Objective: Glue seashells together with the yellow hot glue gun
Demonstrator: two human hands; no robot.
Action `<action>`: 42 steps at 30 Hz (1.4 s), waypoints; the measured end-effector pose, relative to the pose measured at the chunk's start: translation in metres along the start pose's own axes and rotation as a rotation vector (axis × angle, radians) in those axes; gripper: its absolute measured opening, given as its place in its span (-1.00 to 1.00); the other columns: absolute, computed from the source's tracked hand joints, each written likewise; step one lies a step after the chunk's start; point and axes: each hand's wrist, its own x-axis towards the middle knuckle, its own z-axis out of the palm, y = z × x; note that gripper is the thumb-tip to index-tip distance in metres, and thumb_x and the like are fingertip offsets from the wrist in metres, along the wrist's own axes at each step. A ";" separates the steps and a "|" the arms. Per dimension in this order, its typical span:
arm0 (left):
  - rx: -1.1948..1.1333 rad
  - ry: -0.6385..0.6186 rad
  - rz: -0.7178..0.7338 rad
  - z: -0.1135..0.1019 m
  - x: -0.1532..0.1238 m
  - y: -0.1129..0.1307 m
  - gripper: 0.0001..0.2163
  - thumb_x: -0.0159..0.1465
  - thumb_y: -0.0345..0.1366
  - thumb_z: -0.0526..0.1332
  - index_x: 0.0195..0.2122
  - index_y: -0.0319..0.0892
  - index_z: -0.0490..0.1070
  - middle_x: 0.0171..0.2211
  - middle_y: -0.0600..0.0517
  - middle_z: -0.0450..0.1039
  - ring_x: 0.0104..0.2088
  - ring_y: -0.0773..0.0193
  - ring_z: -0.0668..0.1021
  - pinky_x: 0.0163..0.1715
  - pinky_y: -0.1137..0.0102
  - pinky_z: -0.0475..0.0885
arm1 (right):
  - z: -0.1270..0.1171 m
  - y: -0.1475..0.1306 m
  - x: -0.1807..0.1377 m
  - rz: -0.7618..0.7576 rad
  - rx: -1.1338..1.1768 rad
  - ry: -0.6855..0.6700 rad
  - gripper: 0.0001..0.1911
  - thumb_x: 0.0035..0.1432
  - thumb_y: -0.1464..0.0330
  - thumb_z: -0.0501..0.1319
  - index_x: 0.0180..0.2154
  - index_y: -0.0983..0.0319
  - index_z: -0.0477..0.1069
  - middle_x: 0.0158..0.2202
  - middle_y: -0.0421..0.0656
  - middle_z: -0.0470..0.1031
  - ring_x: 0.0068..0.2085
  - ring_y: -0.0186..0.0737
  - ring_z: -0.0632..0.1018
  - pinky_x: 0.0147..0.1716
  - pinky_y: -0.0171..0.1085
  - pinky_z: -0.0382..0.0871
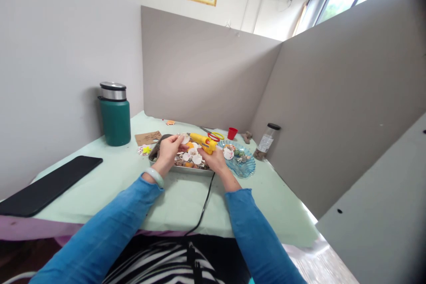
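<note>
My right hand (215, 160) is wrapped round the grip of a yellow hot glue gun (203, 141), whose nozzle points left. Between the fingers of my left hand (169, 151) is a white seashell (183, 138), close to the nozzle tip. Both hands are above a metal tray (191, 170) filled with shells and small stones. White shells (192, 155) lie on top in its middle. From the glue gun a black cord (207, 199) runs down over the table's front edge.
Right of the tray sits a blue glass plate (244, 167) with small pieces. A jar (267, 142), red cup (232, 133) and scissors (216, 136) stand or lie behind. Leftward are a green bottle (115, 120), black mat (49, 186) and brown card (148, 138). Grey partitions (206, 71) enclose the table.
</note>
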 end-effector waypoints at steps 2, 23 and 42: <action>0.008 -0.002 0.001 0.000 0.000 0.000 -0.72 0.03 -0.13 0.37 -0.43 -0.25 0.42 -0.66 0.01 0.48 -0.59 0.24 0.56 -0.49 0.41 0.48 | 0.000 -0.001 0.000 -0.006 -0.002 -0.007 -0.75 0.02 0.18 0.23 -0.50 0.24 0.42 -0.56 -0.20 0.46 -0.48 -0.23 0.50 -0.46 -0.31 0.37; 0.108 -0.034 0.073 0.001 0.000 -0.004 -0.73 0.06 -0.10 0.34 -0.43 -0.23 0.47 -0.65 0.00 0.50 -0.60 0.23 0.56 -0.50 0.41 0.47 | 0.000 -0.002 0.000 -0.023 0.008 -0.019 -0.76 0.02 0.17 0.23 -0.45 0.23 0.45 -0.53 -0.19 0.48 -0.46 -0.22 0.50 -0.43 -0.30 0.39; -0.013 0.013 0.010 0.000 0.001 -0.001 -0.68 -0.01 -0.09 0.38 -0.41 -0.26 0.44 -0.66 0.01 0.48 -0.60 0.23 0.56 -0.51 0.41 0.46 | -0.002 -0.004 -0.001 0.029 -0.026 -0.008 -0.75 -0.01 0.18 0.25 -0.49 0.25 0.45 -0.55 -0.20 0.46 -0.47 -0.24 0.47 -0.44 -0.31 0.36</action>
